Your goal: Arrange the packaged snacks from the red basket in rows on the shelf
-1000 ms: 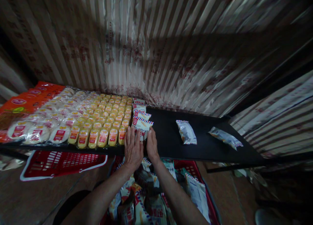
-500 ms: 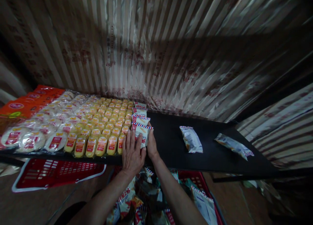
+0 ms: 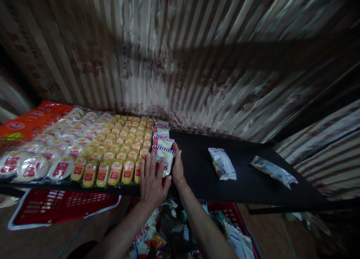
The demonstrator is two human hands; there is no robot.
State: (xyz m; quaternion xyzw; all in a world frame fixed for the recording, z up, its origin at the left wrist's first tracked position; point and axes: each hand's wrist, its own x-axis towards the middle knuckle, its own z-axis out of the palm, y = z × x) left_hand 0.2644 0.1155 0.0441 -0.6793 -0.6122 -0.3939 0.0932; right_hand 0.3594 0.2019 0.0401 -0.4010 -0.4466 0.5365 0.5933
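My left hand lies with its fingers stretched out, on the left part of the front white snack packet, which has a red-and-blue striped edge. Along that packet's right edge stands my right hand, its fingers extended and partly hidden behind the wrapper. The packet sits between the two hands, at the front of a column of similar packets. Just left are rows of small yellow wrapped cakes, close to my left fingertips.
Two loose packets, a nearer one and a farther one, lie on the black shelf. Round white wrapped cakes and orange bags fill the left. Below are a red basket and another basket of packets.
The view has shifted slightly, so the shelf sits a little lower. Both hands stay at the front packet, whose printed face now shows a bit more between them.
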